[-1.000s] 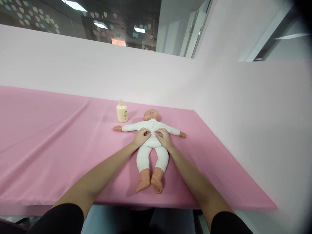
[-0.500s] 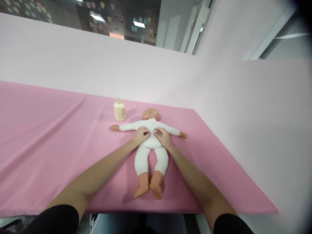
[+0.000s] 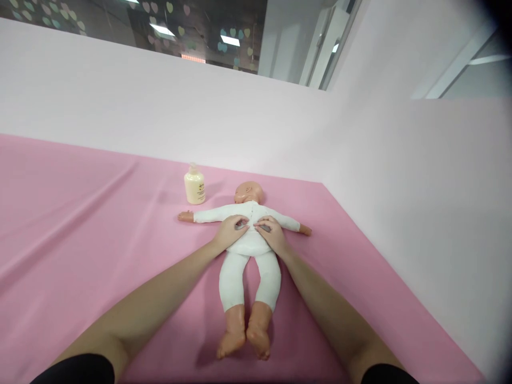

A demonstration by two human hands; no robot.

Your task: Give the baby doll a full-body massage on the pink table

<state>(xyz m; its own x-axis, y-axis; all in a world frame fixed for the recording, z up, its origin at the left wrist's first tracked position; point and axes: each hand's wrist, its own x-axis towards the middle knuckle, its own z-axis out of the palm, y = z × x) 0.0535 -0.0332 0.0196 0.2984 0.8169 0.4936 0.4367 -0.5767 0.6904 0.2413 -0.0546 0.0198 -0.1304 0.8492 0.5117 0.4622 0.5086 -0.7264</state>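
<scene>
A baby doll (image 3: 251,246) with a white cloth body lies stretched out on the pink cover, its head at the far end and turned to one side, its arms spread. On the left side of its torso rests my left hand (image 3: 230,232), thumb and fingers curled together with the tips pressing at the white cloth near the middle seam. My right hand (image 3: 274,234) mirrors it on the right side, fingers bent inward and pinched at the cloth. A small gap separates the two sets of fingertips. Whether a fold of cloth is caught between them is too small to see.
A cream pump bottle (image 3: 195,186) stands beyond the doll's left-hand outstretched arm. The pink cover (image 3: 100,229) spreads over the table, with creases at the left. White walls (image 3: 160,101) border the table behind and at right, with a window (image 3: 200,32) above.
The view has shifted slightly, so the doll sits lower and looks larger. Both hands stay on the torso, with small shifts of the fingers.
</scene>
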